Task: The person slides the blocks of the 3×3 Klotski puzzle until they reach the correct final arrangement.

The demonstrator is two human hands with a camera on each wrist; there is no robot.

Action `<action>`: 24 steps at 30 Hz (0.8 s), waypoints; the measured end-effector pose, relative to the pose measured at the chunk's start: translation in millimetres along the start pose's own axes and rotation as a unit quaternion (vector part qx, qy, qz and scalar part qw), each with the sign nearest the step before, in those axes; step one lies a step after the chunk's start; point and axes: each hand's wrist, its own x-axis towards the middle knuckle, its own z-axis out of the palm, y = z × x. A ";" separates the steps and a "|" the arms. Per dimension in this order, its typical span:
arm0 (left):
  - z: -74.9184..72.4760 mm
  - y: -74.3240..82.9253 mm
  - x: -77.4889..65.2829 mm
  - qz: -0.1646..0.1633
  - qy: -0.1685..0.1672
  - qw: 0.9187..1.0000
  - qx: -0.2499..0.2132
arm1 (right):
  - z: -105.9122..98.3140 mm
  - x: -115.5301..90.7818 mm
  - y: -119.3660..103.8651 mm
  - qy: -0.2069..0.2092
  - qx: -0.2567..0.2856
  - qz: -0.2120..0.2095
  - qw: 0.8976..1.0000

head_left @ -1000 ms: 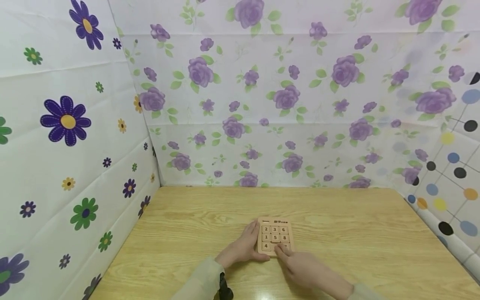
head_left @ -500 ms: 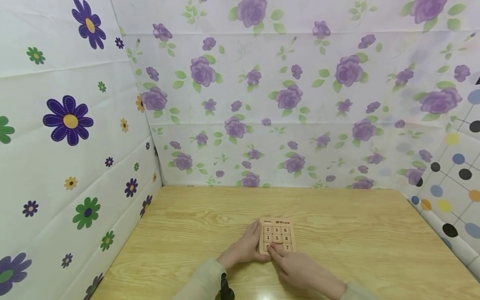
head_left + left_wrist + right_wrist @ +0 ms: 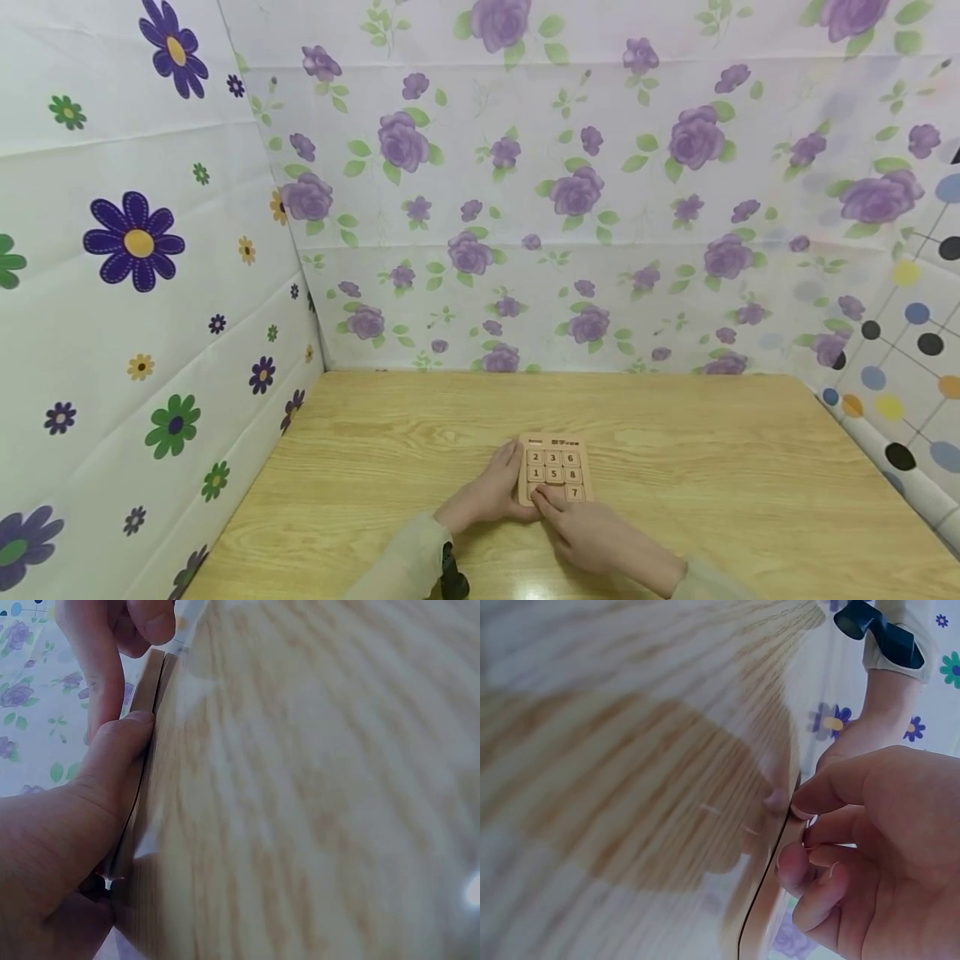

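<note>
A light wooden number slide puzzle [image 3: 553, 442] lies flat on the table in the head view. Tiles 2, 3, 6 fill its top row and 1, 5, 8 the middle one; the 7 tile [image 3: 574, 492] sits at bottom right. My left hand [image 3: 487, 496] grips the board's left side, with the thumb along its near edge. In the left wrist view that thumb [image 3: 127, 739] presses on the board's side. My right hand [image 3: 592, 537] reaches over the near edge, an extended finger touching the bottom-left spot and covering that tile. Its other fingers [image 3: 821, 896] are loosely bent.
The wood-grain table [image 3: 375, 450] spreads around the puzzle. Flowered cloth [image 3: 465, 200] hangs behind it, a daisy-print cloth [image 3: 135, 333] on the left, and a dotted cloth [image 3: 900, 367] on the right. A black strap [image 3: 452, 575] is on the left wrist.
My right fingertips have shifted left along the bottom row, from beside the 7 tile onto the 4 tile. The 7 now shows and the 4 is covered. My left hand keeps its grip.
</note>
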 end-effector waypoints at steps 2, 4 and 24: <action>0.2 -0.2 -0.1 0.001 0.000 1.000 -0.002 | 0.3 -0.7 0.7 -0.002 0.001 0.001 1.000; 0.4 -0.3 -0.1 0.001 -0.001 1.000 -0.006 | 0.9 -1.7 1.5 -0.002 0.001 0.002 1.000; 1.3 -0.7 1.1 -0.027 -0.009 0.999 -0.031 | -2.7 -14.6 10.9 -0.017 0.032 0.016 0.999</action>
